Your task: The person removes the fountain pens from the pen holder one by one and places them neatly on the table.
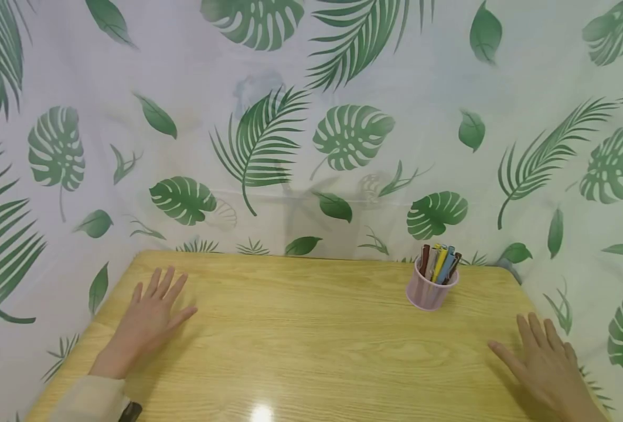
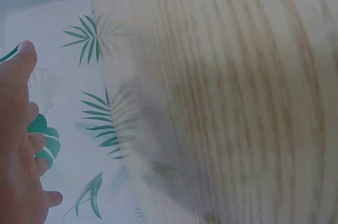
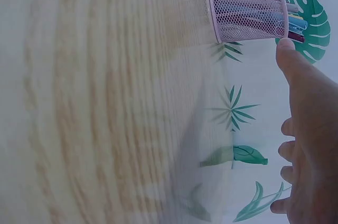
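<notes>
The cup [image 1: 426, 295], pink and mesh-sided, is standing upright on the table [image 1: 311, 328], near its far edge and right of the middle; the pens [image 1: 441, 265] are leaning in it, their dark red, yellow and blue ends poking above the rim. My right hand [image 1: 548, 366] is hanging nearest, by the table's right edge, with the fingers straight and the thumb set apart; the right wrist view is lining the thumb tip up with the rim, but the head view is showing hand and cup well apart. My left hand [image 1: 150, 319] is lying out by the left edge, its fingers fanned wide. Neither hand is gripping anything; whether either is touching the wood, I cannot tell. I am judging this to be a ready pose, with nothing taken up. Any move to the cup would be calling for my right hand to go forward and inward. Around my left wrist a pale sleeve [image 1: 87, 398] is showing, and behind everything a leaf-printed cloth [image 1: 195, 70] is hanging.
</notes>
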`<state>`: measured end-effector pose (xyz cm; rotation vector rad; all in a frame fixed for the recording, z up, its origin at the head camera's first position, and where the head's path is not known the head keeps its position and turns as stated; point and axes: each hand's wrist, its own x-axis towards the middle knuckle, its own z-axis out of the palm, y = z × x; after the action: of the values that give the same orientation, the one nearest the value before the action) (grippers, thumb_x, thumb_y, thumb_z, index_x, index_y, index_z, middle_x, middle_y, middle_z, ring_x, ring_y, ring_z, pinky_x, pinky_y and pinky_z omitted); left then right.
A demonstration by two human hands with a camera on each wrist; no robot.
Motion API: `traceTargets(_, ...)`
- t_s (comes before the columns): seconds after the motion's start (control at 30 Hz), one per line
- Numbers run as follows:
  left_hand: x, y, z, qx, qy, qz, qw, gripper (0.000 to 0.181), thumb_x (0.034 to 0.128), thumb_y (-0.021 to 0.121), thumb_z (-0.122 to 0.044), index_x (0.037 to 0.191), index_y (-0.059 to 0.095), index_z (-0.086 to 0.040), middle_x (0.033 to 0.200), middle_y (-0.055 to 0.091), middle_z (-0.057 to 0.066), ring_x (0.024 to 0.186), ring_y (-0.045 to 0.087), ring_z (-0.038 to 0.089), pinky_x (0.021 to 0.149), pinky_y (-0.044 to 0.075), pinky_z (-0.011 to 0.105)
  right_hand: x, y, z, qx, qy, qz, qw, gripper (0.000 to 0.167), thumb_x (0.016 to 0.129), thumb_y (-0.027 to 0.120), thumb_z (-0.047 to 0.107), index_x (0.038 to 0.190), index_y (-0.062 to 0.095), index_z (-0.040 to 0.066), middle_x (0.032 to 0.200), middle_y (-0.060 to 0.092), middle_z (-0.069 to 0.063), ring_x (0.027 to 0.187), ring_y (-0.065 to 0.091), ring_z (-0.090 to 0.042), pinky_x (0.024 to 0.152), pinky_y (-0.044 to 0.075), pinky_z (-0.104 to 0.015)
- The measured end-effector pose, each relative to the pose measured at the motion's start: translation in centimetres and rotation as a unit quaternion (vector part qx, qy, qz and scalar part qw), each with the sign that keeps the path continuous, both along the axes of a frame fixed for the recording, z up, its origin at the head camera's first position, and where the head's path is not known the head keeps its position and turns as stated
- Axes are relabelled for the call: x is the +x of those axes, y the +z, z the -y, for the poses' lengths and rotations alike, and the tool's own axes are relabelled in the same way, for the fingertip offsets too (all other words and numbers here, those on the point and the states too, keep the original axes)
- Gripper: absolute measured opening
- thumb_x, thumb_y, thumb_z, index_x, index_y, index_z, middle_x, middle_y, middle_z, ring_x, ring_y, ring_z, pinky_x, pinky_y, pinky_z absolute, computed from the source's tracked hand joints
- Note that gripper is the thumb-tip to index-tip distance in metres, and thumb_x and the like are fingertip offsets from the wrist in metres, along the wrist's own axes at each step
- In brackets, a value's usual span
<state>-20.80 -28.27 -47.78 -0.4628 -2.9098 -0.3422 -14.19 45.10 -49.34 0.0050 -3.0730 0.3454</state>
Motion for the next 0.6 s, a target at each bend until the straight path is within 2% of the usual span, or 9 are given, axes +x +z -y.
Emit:
traceTargets(0.17, -0.1, -0.1, -0.7, 0.003, -0.002, -0.006, 1.0000, 0.078, 0.1041, 0.054, -0.054, 0.159, 0.035, -0.002, 0.166, 0.021, 0.029, 0.153, 0.012, 0.049, 0.117, 0.013, 0.075, -0.3, 0.0, 0.4, -0.008, 0.009, -0.018, 0.9998, 0.093, 0.107, 0.047, 0.055, 0.156, 0.015, -0.017, 0.156, 0.011, -0.047, 0.143, 0.000, -0.068, 0.100, 0.014, -0.088)
traceTargets(0.4, -0.5, -0.4, -2.0, 0.007, -0.005, 0.008, 0.9999, 0.079, 0.1044, 0.054, -0.053, 0.161, 0.032, -0.001, 0.167, 0.019, 0.027, 0.154, 0.013, 0.047, 0.120, 0.012, 0.073, -0.9, 0.3, 1.1, -0.027, 0.015, -0.029, 0.9991, 0.090, 0.107, 0.049, 0.051, 0.155, 0.017, -0.018, 0.155, 0.015, -0.048, 0.142, 0.004, -0.068, 0.101, 0.014, -0.088)
traceTargets(0.6, -1.1, -0.7, -3.9, 0.049, -0.017, 0.002, 0.9987, 0.077, 0.1053, 0.055, -0.050, 0.161, 0.032, -0.001, 0.166, 0.023, 0.027, 0.154, 0.015, 0.046, 0.121, 0.014, 0.071, -1.4, 0.5, 1.9, -0.043, 0.022, -0.053, 0.9974, 0.088, 0.106, 0.052, 0.048, 0.153, 0.021, -0.020, 0.150, 0.025, -0.049, 0.135, 0.020, -0.072, 0.095, 0.022, -0.089)
